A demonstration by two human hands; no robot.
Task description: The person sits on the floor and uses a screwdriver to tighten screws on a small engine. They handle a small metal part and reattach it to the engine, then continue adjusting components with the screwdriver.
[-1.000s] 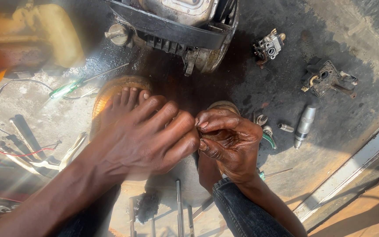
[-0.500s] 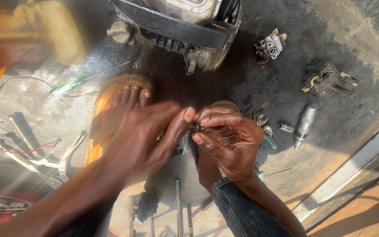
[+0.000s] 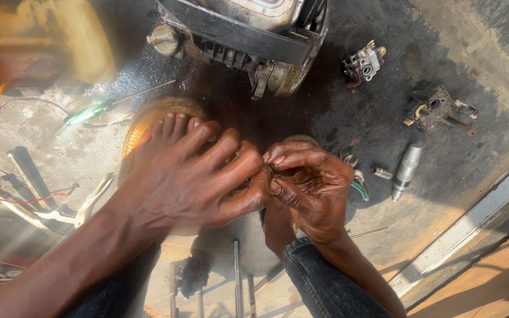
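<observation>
Centrally: fingertips of the left hand (image 3: 198, 179) and right hand (image 3: 307, 185) meet, pinched together on a small part (image 3: 270, 172), too small and too hidden to identify. Left fingers extended, tips touching the right hand; right fingers curled closed around the part. Beneath the left hand: a bare foot on a tan sandal (image 3: 148, 121). Right of the hands: green-handled pliers (image 3: 357, 185), a small metal fitting (image 3: 382, 172), a silver cylindrical socket (image 3: 406, 171). Far: engine block (image 3: 248, 32), carburettor (image 3: 363, 62), dark casting (image 3: 437, 109). Left: green screwdriver (image 3: 92, 111), red wire (image 3: 25, 200), wrenches (image 3: 60, 212). Near: metal rods (image 3: 238, 277). Oily concrete floor (image 3: 337, 118).
</observation>
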